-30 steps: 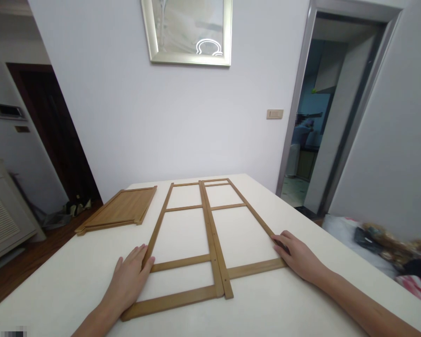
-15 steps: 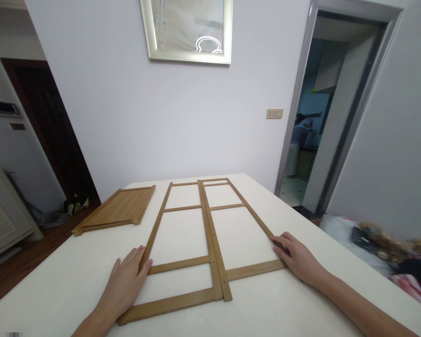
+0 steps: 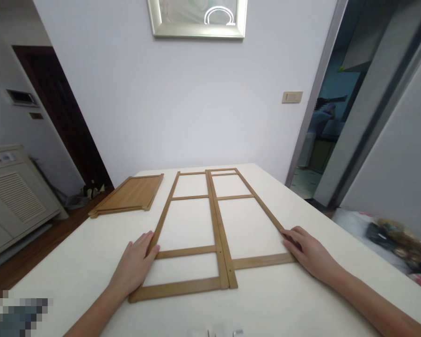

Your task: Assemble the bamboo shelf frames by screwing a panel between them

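Two flat wooden ladder-like frames lie side by side on the white table (image 3: 273, 304), their inner rails touching or nearly so. My left hand (image 3: 133, 263) grips the outer rail of the left wooden frame (image 3: 182, 288), thumb on the inner side and fingers along the outside. The outer rail of the right wooden frame (image 3: 261, 261) is between the thumb and fingers of my right hand (image 3: 310, 252), close to its lower crossbar. That rail's near end is hidden by the hand. Small holes dot the two middle rails.
Several stacked wooden panels (image 3: 129, 194) lie at the table's far left. Small metal pieces (image 3: 237, 333) show at the near edge. A wall (image 3: 196, 103) stands behind the table. Bagged items (image 3: 382, 236) are at right. Through the doorway, a person (image 3: 321, 119) is partly visible.
The view has tilted down and shifted left, bringing the small metal pieces into sight. Both hands keep their hold on the frames, which stay in place on the table.
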A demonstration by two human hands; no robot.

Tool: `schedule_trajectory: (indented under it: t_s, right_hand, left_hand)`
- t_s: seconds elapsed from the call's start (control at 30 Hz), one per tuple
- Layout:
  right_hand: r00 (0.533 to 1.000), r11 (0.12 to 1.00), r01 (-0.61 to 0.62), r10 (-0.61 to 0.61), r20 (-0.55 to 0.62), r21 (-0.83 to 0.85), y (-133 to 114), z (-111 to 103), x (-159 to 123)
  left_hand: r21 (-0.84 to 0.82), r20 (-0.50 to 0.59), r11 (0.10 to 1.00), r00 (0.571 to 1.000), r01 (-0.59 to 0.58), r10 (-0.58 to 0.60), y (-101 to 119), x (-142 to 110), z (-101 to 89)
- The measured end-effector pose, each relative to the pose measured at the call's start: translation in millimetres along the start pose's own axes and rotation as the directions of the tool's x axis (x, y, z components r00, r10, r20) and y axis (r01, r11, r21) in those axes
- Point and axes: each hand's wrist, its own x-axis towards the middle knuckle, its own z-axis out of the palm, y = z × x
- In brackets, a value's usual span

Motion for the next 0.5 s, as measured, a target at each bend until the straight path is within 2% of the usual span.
schedule_trajectory:
  t_s: [0.2,0.33,0.5]
  right_hand:
    - [1.000,1.000,-0.017,0.017,-0.017,0.001,-7,-2,-3]
    - [0.999,1.000,-0.012,0.012,-0.033,-0.004,-11,-4,-4]
    - [1.000,1.000,-0.002,0.002,-0.004,-0.007,-10,-7,-4]
  left_hand:
    - [0.008,0.014,1.000,1.000,0.003,-0.003,5,0,-4.4]
    - [0.013,-0.023,1.000,1.000,-0.015,0.015,3,1,-2.5]
    - [0.029,-0.009,0.999,1.000,-0.020,0.020,-2,1,1.9]
